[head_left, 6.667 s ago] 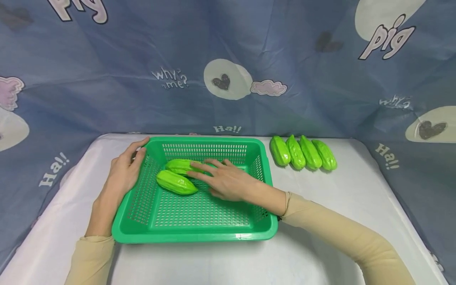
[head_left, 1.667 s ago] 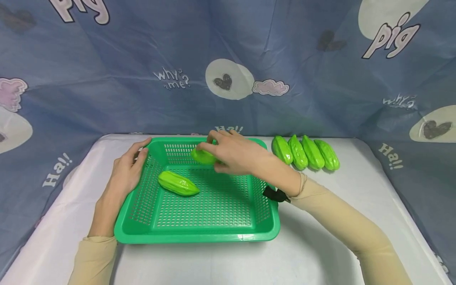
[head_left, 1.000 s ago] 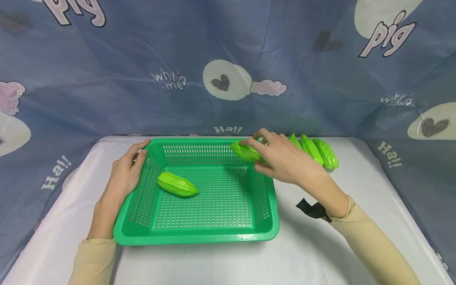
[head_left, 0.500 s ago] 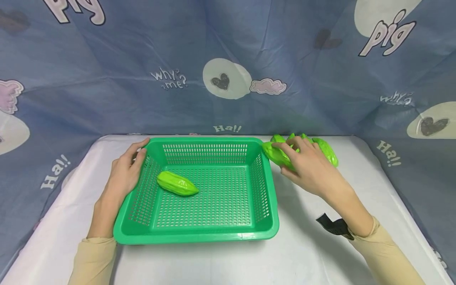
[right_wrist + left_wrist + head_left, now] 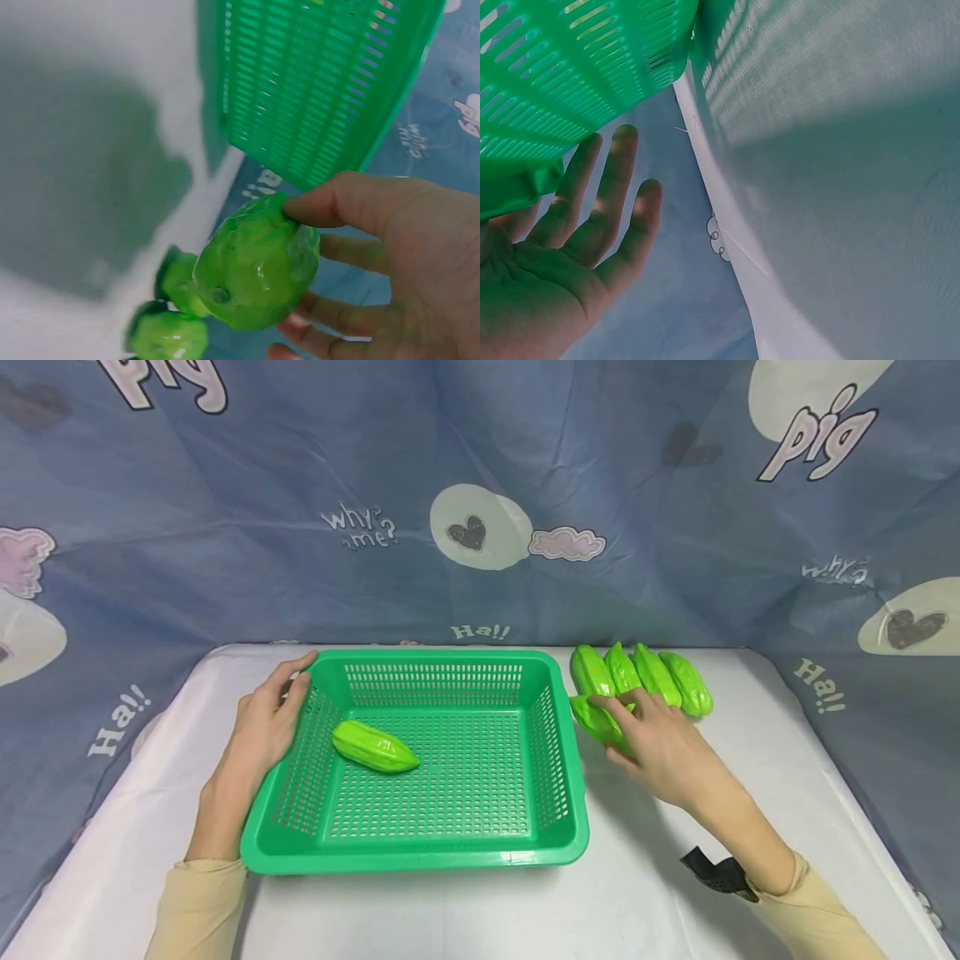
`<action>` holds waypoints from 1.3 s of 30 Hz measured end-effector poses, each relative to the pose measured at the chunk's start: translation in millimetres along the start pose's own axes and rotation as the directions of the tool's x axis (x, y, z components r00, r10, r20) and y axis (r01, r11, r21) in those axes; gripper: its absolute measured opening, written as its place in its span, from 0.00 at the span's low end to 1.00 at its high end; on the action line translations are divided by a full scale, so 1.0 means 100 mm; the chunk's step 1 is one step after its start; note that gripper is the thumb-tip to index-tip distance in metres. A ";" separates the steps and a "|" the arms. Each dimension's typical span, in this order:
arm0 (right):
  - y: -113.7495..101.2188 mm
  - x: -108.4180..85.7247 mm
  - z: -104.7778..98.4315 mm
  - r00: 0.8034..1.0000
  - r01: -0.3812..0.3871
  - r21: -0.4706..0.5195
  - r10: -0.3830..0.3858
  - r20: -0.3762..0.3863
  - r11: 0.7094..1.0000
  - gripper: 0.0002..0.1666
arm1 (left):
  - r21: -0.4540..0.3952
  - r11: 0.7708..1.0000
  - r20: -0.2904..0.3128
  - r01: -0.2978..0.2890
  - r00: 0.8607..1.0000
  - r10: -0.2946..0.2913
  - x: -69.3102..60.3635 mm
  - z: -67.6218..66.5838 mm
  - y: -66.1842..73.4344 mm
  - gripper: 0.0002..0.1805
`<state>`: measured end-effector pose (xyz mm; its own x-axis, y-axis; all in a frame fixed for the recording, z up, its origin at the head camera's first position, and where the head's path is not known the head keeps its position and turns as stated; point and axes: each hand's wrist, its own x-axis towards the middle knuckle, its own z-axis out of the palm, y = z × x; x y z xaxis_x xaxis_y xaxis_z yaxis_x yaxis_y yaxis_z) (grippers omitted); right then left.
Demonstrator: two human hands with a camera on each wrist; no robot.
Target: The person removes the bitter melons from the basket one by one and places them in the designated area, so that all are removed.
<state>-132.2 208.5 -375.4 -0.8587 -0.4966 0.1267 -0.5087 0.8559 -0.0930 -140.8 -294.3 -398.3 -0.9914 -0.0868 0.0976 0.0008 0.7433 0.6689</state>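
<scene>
My right hand (image 5: 660, 743) pinches a glossy, ribbed green bitter melon (image 5: 596, 720) just right of the basket, in front of a row of similar melons. In the right wrist view, the thumb lies on top of the held bitter melon (image 5: 259, 262), whose blunt end faces the camera. A green perforated plastic basket (image 5: 412, 860) stands before me. One bitter melon (image 5: 373, 747) lies in its left half. My left hand (image 5: 262, 722) rests at the basket's left rim. In the left wrist view, fairly straight fingers (image 5: 615, 180) extend beside and below the basket wall.
Several bitter melons (image 5: 660, 681) lie side by side behind the right hand, near the back edge of the white-covered table (image 5: 420, 918). A blue printed cloth (image 5: 480, 602) rises behind the table. A black strap (image 5: 716, 872) hangs from the right wrist.
The right hand has lifted one of the two bitter melons out of the basket and carried it right over the rim, then lower and nearer in front of the row. The left hand stays.
</scene>
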 end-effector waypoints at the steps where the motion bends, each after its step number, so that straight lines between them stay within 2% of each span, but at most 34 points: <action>1: 0.00 -0.02 0.02 1.000 0.000 0.000 0.000 0.006 1.000 0.39 | 0.000 1.000 -0.001 -0.002 1.000 0.002 0.00 0.00 0.00 0.30; 19: 0.08 -0.19 0.30 0.997 -0.058 0.047 0.056 0.055 0.997 0.36 | 0.002 1.000 0.004 0.010 1.000 -0.010 -0.01 -0.01 0.01 0.31; 33: -0.01 -0.16 0.39 0.986 -0.168 0.001 0.168 -0.001 0.986 0.36 | -0.002 1.000 -0.001 0.000 1.000 0.000 0.00 -0.01 0.02 0.30; 39: -0.02 -0.15 0.40 0.991 -0.131 -0.022 0.130 -0.023 0.991 0.31 | -0.002 1.000 -0.001 0.004 1.000 -0.004 0.00 0.00 0.01 0.30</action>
<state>-120.7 208.5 -416.5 -0.9159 -0.3774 0.1365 -0.3906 0.9165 -0.0868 -141.0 -293.9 -397.5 -0.9913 -0.0903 0.0955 -0.0030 0.7417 0.6707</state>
